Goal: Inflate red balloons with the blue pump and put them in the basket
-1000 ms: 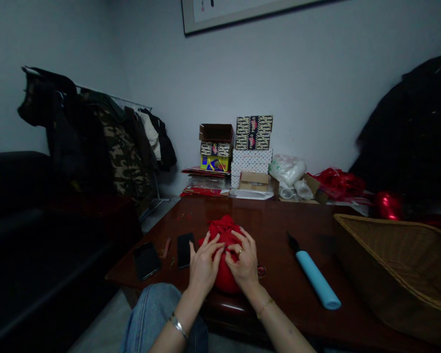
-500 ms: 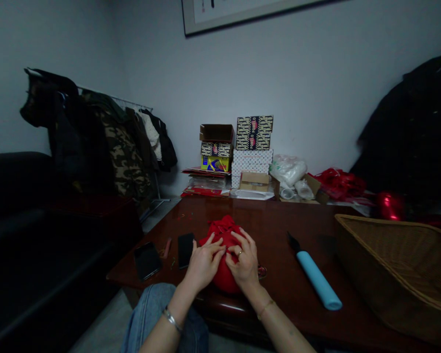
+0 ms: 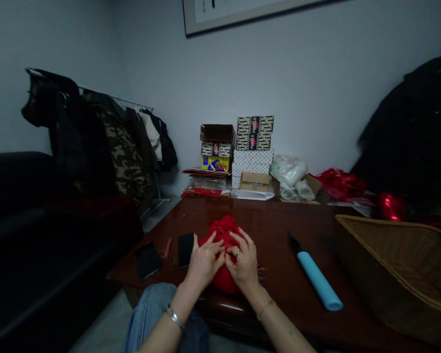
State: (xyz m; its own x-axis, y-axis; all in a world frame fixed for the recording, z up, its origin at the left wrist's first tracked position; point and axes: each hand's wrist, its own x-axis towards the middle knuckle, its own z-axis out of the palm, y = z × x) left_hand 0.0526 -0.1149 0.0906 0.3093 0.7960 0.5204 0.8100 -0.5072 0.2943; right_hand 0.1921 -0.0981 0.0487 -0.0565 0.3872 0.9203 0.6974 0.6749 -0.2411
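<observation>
A round red bundle (image 3: 225, 283) rests at the table's near edge, smooth and bulging toward me. Red cloth (image 3: 226, 224) lies gathered in folds at its far side. On its top my left hand (image 3: 206, 257) pinches the red material between thumb and fingers. Facing it, my right hand (image 3: 242, 255), with a ring on one finger, pinches the same material, and the fingertips of both hands nearly meet. What exactly lies between the fingertips is too small to make out. A small patterned item (image 3: 261, 271) pokes out beside the right hand, partly hidden.
Left of the bundle lie a phone (image 3: 148, 261), a dark flat phone-like item (image 3: 185, 250) and a small reddish stick (image 3: 167, 248). To the right are a light-blue hand pump (image 3: 318, 279) with black nozzle and a wicker basket (image 3: 389, 274). Stacked boxes (image 3: 253, 166) stand behind the table (image 3: 279, 220).
The fingers of both hands have shifted slightly on the red material, the left ones curling a little more. The bundle stays in place.
</observation>
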